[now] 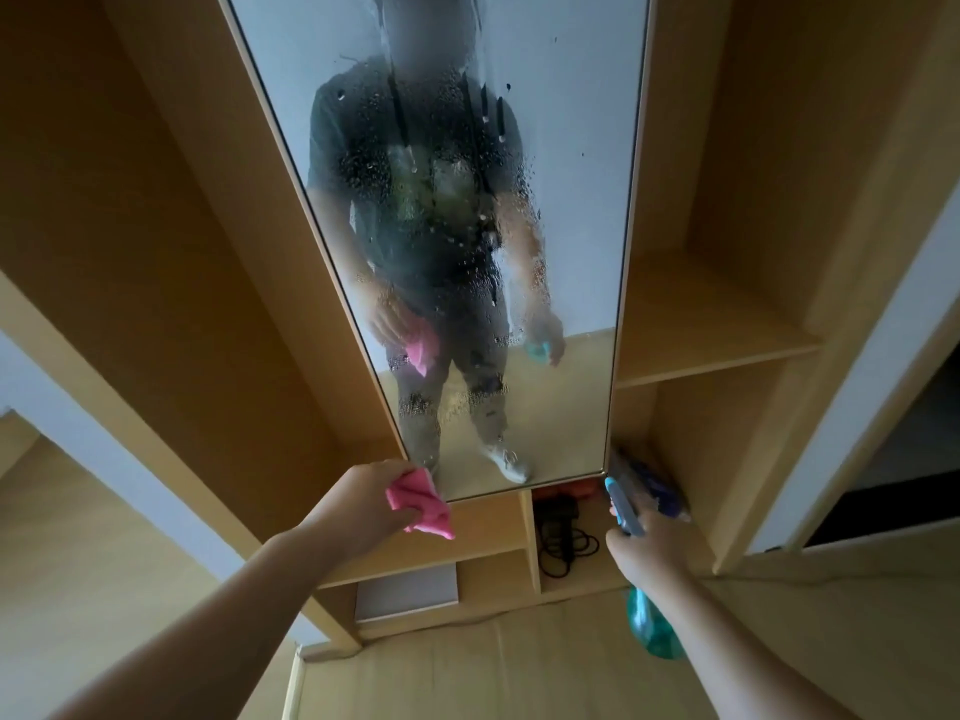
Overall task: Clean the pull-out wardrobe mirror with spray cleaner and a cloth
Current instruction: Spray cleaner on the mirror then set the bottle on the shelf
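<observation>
The tall pull-out mirror [566,148] fills the upper middle of the head view, its glass covered in spray droplets and runs. It reflects a person holding the same cloth and bottle. My left hand [358,504] is closed on a crumpled pink cloth [420,504] just below the mirror's lower left corner. My right hand [657,550] grips a spray bottle; its blue trigger head [621,504] points up toward the mirror's lower right corner, and its teal body [649,628] hangs below my wrist.
Light wood wardrobe panels and shelves [711,345] flank the mirror on both sides. A low cubby under the mirror holds a black charger with coiled cable [561,532]. A white box [408,592] sits in the cubby to its left. Blue packaging [654,485] lies behind the sprayer.
</observation>
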